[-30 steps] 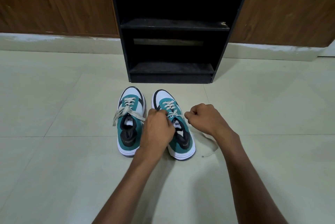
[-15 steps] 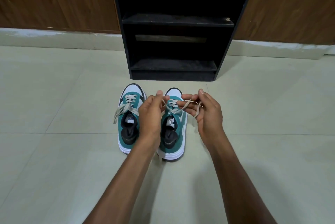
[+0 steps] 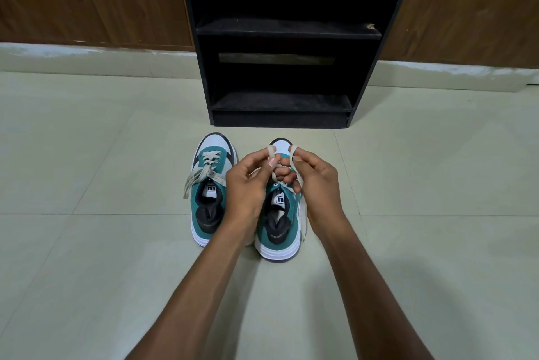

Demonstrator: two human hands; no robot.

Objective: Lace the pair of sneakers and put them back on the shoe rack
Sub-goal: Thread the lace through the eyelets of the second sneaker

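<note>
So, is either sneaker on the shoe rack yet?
No: both the left sneaker and right sneaker stand on the floor before the shoe rack.

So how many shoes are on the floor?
2. The left sneaker sits on the floor with its lace tied. The right sneaker is beside it, under the left hand and right hand holding its lace.
</note>
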